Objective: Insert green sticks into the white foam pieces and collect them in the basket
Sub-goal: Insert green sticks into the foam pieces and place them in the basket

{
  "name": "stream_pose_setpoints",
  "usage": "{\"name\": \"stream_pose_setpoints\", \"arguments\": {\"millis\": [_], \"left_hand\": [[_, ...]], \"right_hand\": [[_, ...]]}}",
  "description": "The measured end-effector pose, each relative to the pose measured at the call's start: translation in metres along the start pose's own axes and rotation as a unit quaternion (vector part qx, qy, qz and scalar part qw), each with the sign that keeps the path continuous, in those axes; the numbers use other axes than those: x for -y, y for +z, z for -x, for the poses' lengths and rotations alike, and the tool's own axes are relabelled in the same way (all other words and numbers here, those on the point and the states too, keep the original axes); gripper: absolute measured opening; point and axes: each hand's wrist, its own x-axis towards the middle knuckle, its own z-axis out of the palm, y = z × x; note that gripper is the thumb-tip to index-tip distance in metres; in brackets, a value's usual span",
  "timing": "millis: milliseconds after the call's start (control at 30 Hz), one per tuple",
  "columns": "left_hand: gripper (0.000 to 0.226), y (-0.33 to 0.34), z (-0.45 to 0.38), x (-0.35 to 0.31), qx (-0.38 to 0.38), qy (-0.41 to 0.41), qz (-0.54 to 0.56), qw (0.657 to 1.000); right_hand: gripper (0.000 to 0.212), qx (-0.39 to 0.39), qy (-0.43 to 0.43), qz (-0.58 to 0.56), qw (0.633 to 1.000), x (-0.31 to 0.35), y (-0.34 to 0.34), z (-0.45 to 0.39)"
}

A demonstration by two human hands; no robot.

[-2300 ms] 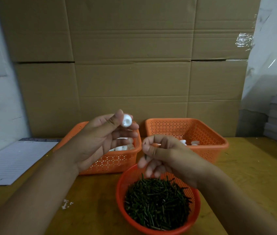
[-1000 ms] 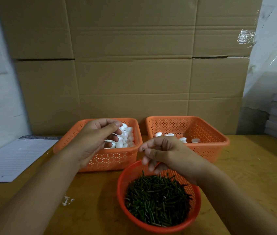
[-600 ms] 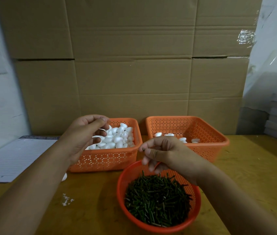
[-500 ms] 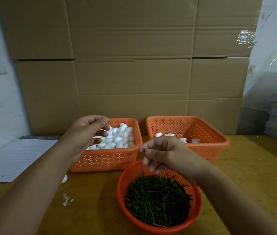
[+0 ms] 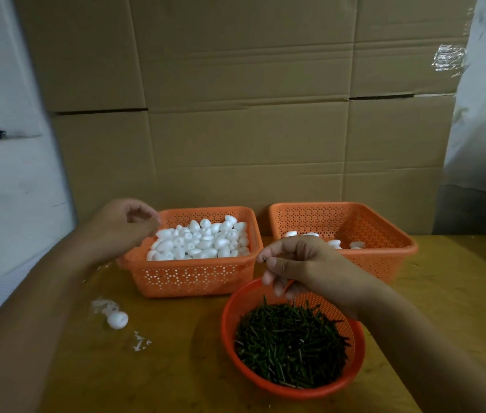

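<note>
Our left hand (image 5: 119,231) has dropped its foam piece (image 5: 117,319) onto the surface (image 5: 176,353) (fingers now loose, empty); right hand (image 5: 298,263) still pinches a stick (image 5: 263,259), so we need another foam.

Right hand (image 5: 301,265) pinches a green stick (image 5: 264,259) above the round basket (image 5: 230,311).
</note>
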Motion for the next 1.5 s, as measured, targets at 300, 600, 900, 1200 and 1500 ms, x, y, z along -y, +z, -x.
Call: {"name": "stream_pose_setpoints", "arguments": {"millis": [300,600,900,1200,1500], "left_hand": [[0.016,-0.037,0.031,0.022,0.233,-0.081,-0.374,0.894],[0.044,-0.003,0.046,0.075,0.306,-0.098,-0.375,0.87],[0.03,-0.002,0.038,0.072,0.263,0.0,-0.224,0.938],[0.038,0.025,0.034,-0.023,0.213,0.147,0.141,0.956],[0.041,0.067,0.039,-0.053,0.163,0.144,0.282,0.934]], "right_hand": [[0.013,0.009,-0.016,0.003,1.0,0.003,0.001,0.001],[0.013,0.01,-0.02,0.001,1.0,0.004,0.0,0.002],[0.012,0.011,-0.017,0.007,1.0,0.001,-0.001,0.0],[0.013,0.013,-0.005,0.006,1.0,-0.001,-0.001,0.001],[0.013,0.016,0.0,0.008,1.0,-0.003,-0.001,0.0]]}}
